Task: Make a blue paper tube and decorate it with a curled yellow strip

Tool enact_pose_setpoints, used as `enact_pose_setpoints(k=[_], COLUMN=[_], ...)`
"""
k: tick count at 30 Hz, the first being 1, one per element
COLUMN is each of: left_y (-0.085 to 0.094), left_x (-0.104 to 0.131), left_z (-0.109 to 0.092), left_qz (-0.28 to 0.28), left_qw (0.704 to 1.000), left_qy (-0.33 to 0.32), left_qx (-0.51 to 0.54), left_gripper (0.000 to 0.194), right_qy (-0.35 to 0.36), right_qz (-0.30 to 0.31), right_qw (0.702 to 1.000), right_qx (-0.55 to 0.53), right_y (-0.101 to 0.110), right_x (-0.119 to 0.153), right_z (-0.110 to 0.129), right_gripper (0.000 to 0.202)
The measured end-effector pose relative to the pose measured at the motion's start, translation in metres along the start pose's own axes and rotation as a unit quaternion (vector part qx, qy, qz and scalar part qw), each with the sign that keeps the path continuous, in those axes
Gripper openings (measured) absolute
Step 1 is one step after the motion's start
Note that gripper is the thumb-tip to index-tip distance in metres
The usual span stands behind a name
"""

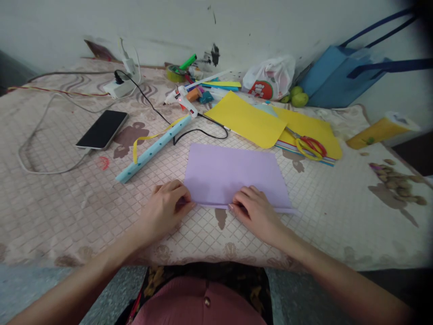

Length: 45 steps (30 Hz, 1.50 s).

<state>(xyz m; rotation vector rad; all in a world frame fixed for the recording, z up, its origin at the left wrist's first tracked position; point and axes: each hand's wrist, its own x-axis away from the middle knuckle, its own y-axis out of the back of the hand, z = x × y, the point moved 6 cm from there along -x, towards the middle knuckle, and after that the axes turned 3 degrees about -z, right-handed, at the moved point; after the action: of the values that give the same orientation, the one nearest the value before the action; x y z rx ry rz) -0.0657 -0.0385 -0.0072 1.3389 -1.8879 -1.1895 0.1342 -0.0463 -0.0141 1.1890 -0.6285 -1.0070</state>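
Note:
A sheet of purple paper (233, 174) lies flat in front of me, its near edge turned up into a narrow fold or roll. My left hand (169, 201) pinches that edge at its left end, thumb and fingers closed. Nearer the middle of the same edge, my right hand (252, 205) also grips the paper, fingers curled over it. Left of the sheet rests a light blue rolled paper tube (154, 149) with dark dots and a yellow strip (135, 151) attached.
Behind are a white glue gun (184, 100), yellow sheets (248, 119) and red-and-yellow scissors (311, 146). A charging phone (102, 129) lies left. A blue bag (338, 74), yellow roll (379, 131) and ginger-like roots (397, 183) are at right. Cables cross the cloth.

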Motion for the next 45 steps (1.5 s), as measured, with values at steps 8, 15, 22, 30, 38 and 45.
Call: enact_pose_setpoints(k=[8,15,22,30,38,45], left_y=[-0.008,-0.018,-0.020,-0.013,-0.004,0.001], left_x=[-0.005,-0.014,-0.015,-0.013,-0.001,0.013], left_z=[-0.028,-0.043,-0.038,-0.027,-0.006,0.011], left_qz=[-0.014,-0.020,-0.019,-0.025,-0.065,-0.125], left_qw=[0.999,0.995,0.993,0.996,0.992,0.984], left_qy=[-0.008,-0.039,-0.035,-0.014,0.018,0.043], left_qx=[-0.041,-0.088,-0.109,-0.090,-0.106,-0.122], left_gripper=[0.017,0.019,0.022,0.022,0.024,0.021], right_qy=[0.007,-0.007,-0.006,-0.010,-0.025,-0.028], right_qz=[0.005,-0.005,-0.028,-0.023,-0.021,-0.026], right_qw=[1.000,0.999,0.997,0.997,0.998,0.998], right_qx=[0.026,0.045,0.073,0.074,0.059,0.055], right_y=[-0.001,-0.002,-0.005,-0.005,-0.005,-0.006], right_x=[-0.001,-0.001,0.000,-0.001,0.000,0.000], right_z=[0.001,0.001,0.003,0.003,0.003,0.001], right_gripper=[0.013,0.014,0.018,0.017,0.017,0.019])
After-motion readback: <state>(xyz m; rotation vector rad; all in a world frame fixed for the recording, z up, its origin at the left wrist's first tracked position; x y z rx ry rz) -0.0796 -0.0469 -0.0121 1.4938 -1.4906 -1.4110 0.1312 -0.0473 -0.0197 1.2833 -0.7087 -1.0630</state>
